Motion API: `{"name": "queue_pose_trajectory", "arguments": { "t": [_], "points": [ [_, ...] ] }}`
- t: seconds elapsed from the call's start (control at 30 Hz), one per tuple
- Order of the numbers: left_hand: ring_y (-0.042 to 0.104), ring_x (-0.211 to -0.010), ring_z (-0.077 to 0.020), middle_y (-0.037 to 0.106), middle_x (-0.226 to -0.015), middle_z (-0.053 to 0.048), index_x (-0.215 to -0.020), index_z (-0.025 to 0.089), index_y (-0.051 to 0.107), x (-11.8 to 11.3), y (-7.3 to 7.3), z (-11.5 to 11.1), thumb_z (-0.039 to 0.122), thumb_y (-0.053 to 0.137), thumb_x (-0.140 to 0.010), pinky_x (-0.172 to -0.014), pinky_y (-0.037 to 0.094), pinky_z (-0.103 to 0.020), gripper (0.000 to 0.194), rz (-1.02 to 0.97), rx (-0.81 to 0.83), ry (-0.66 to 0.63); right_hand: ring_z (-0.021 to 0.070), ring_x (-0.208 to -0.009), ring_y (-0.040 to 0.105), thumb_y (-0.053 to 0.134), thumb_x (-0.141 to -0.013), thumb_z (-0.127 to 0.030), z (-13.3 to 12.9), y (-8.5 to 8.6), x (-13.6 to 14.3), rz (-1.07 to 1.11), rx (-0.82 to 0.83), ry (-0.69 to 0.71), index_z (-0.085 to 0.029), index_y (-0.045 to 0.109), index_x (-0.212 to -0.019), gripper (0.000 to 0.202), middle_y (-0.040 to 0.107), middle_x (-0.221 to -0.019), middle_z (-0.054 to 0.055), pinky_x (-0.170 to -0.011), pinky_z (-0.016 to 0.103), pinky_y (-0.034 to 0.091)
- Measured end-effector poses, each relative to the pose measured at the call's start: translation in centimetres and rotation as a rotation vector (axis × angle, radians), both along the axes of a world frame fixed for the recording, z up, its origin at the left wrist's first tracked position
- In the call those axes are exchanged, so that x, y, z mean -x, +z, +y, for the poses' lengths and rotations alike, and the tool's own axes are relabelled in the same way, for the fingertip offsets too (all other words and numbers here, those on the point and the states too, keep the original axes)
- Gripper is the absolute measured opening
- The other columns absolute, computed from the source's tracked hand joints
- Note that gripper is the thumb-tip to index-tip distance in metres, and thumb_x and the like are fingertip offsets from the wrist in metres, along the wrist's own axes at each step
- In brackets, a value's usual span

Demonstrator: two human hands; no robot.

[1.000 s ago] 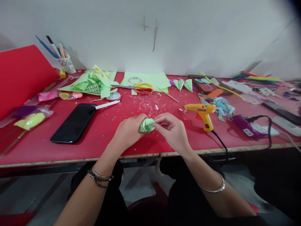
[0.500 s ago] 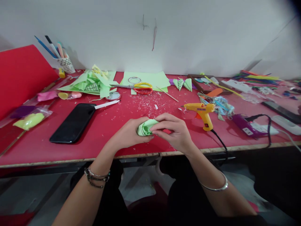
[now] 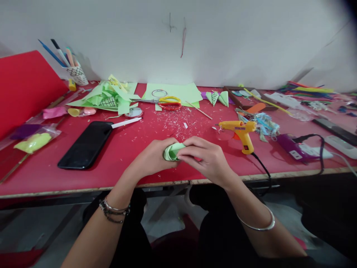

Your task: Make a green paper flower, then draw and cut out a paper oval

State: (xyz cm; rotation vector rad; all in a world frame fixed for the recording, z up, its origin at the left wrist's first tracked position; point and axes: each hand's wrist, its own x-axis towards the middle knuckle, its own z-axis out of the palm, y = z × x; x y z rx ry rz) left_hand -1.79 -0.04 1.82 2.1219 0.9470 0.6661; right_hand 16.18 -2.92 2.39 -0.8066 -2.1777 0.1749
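A light green paper cone [image 3: 172, 152] with dark drawn lines is held over the front of the red table, its open mouth turned up toward me. My left hand [image 3: 156, 158] wraps round its outside from the left; its lower part is hidden in that hand. With thumb and fingers pinched together, my right hand [image 3: 205, 158] grips the cone's right rim. Small finished-looking green paper cones [image 3: 214, 98] lie at the back, one with a drawn net pattern. A yellow glue gun [image 3: 241, 134] rests to the right of my right hand.
Left of my hands lie a black phone [image 3: 86, 145] and a white pen [image 3: 126, 123]. Scissors [image 3: 170, 102], green paper scraps [image 3: 108, 97] and a wooden stick [image 3: 199, 110] are farther back. The glue gun's cord [image 3: 262, 165] drops over the table edge [image 3: 240, 178].
The green paper's inner edge and the right fingers at the rim have shifted slightly, and the mouth looks more open. The whole view has also shifted a little.
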Motion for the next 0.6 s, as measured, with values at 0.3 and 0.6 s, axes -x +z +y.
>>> {"name": "queue_pose_trajectory", "arguments": {
  "t": [0.3, 0.6],
  "points": [
    [0.048, -0.06, -0.0079, 0.054, -0.067, 0.006, -0.079, 0.017, 0.052, 0.1, -0.2, 0.3, 0.022, 0.061, -0.072, -0.053, 0.033, -0.017, 0.012, 0.064, -0.117, 0.027, 0.0123, -0.077, 0.059, 0.051, -0.087, -0.019, -0.3, 0.2, 0.0, -0.063, -0.048, -0.048, -0.018, 0.064, -0.083, 0.013, 0.061, -0.085, 0.004, -0.07, 0.024, 0.05],
    [0.053, -0.062, -0.0098, 0.058, -0.069, 0.004, -0.083, 0.017, 0.053, 0.0, -0.3, 0.5, 0.023, 0.062, -0.07, -0.053, 0.037, -0.018, 0.016, 0.055, -0.103, 0.05, 0.0115, -0.077, 0.059, 0.054, -0.084, -0.017, 0.2, -1.0, 0.8, 0.116, -0.051, -0.047, -0.017, 0.063, -0.082, 0.01, 0.061, -0.084, 0.004, -0.072, 0.023, 0.049]
  ]
}}
